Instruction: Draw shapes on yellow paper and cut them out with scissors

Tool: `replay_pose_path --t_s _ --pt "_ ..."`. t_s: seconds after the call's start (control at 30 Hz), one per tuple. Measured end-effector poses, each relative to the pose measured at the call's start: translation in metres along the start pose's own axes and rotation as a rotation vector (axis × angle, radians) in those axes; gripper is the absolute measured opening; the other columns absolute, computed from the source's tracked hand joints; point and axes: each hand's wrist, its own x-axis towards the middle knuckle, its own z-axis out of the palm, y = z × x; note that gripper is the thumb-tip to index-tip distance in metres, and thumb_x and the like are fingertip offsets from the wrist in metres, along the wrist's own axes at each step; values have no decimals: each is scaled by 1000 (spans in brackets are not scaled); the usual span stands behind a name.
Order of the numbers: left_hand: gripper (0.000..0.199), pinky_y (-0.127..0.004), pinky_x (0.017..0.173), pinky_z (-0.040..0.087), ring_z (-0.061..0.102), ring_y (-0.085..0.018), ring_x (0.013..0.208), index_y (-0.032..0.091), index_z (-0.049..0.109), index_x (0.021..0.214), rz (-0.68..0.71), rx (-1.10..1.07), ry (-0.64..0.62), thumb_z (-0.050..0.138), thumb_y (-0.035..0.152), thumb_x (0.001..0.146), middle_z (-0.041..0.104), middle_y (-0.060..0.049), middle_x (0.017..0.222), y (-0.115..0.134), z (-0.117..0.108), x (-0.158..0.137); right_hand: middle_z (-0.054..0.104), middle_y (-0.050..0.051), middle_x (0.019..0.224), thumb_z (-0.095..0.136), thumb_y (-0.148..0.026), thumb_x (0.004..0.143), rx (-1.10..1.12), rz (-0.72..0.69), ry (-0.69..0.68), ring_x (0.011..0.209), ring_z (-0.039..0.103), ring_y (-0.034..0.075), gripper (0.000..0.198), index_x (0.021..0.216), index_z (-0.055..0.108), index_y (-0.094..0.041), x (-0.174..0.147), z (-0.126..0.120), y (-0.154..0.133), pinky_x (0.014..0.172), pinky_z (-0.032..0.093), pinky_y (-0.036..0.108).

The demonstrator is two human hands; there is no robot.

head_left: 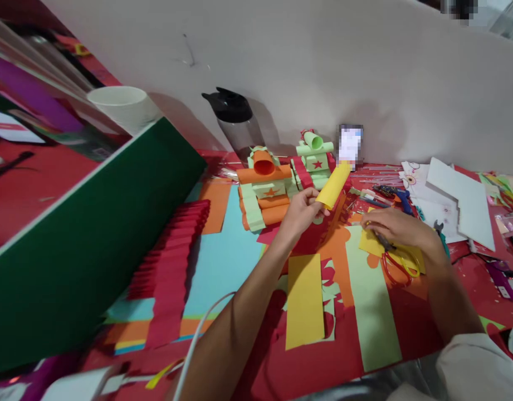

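- Right of centre on the red table (342, 348), we log the yellow paper roll (335, 186), lifted and slanting away to the far right; from our view its far end overlaps the phone (350, 146).
- Writing: phone screen blurred, we can't read it; purple item (501, 281) at the right has white marks, too small for us.
- Printless marks we can make out: orange star (271, 192) on the orange-and-green paper model (256, 177), red star (318, 165) on the green-and-red paper model (318, 149), farther right.
- Left hand (301, 213): grasping the roll's near end, thumb against fingers; arm stretched from the near edge toward far right.
- Right hand (394, 225): palm down, fingers bent, above yellow paper (367, 240) and scissors (387, 247); we can't tell whether it grips either. Forearm angles in from near right.
- Between the forearms, we see a yellow strip (304, 301) left, pale green strip (371, 301) right.
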Motion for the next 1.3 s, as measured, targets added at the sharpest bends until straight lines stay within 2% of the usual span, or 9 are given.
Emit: replay_pose_path --t_s 0.13,0.3,0.43,0.6,0.67,0.8,1.0,1.13,1.3 --pt "14 -24 59 48 66 -16 61 22 57 83 63 21 -5 58 19 70 67 3 60 1 2 -1 82 7 110 58 -35 107 306 -132 20 97 77 21 25 113 80 -24 9 2 -22 89 55 31" --pt "16 -23 57 50 67 -16 58 22 58 88 96 26 -20 58 15 74 65 5 59 3 6 -1 82 6 117 54 -22 106 540 -268 10 108 77 21 31 127 76 -26 17 16 -38 94 58 34" --pt "18 -23 56 51 69 -16 58 21 57 90 108 16 -17 59 13 74 67 4 61 3 6 -1 81 7 111 71 -25 96 608 -184 158 97 77 20 16 111 75 -23 20 28 -37 79 60 30" --pt "18 -24 57 52 69 -16 59 22 57 91 153 32 -3 59 13 76 70 3 64 3 7 -4 79 3 90 62 -39 106 742 -120 196 82 75 18 23 122 69 -25 22 41 -36 72 61 30" --pt "18 -25 57 52 69 -17 60 22 57 91 176 30 12 58 13 75 69 3 64 3 8 -5 77 3 86 58 -44 108 680 -119 269 79 74 18 26 119 72 -26 23 44 -38 70 61 30" --pt "20 -26 62 55 70 -17 61 23 57 93 211 12 22 56 14 75 71 3 67 1 10 -5 75 4 88 62 -37 105 393 -179 568 75 70 19 19 107 78 -27 27 50 -41 70 60 35" --pt "19 -25 60 52 68 -16 60 23 58 96 221 37 18 56 14 79 72 3 70 1 12 -7 76 2 83 68 -27 101 74 -223 882 68 70 18 3 102 70 -27 35 62 -38 64 59 33" --pt "20 -25 58 50 67 -15 58 23 59 97 198 52 20 56 13 80 70 4 69 0 14 -7 79 2 85 70 -15 99 -109 -402 952 70 71 17 12 106 68 -25 40 64 -34 68 59 32" --pt "21 -24 57 49 68 -14 58 22 61 96 216 79 35 56 10 79 71 3 73 -2 14 -6 80 4 91 62 -14 101 -204 -402 901 75 73 19 19 117 68 -22 39 63 -34 73 60 34"
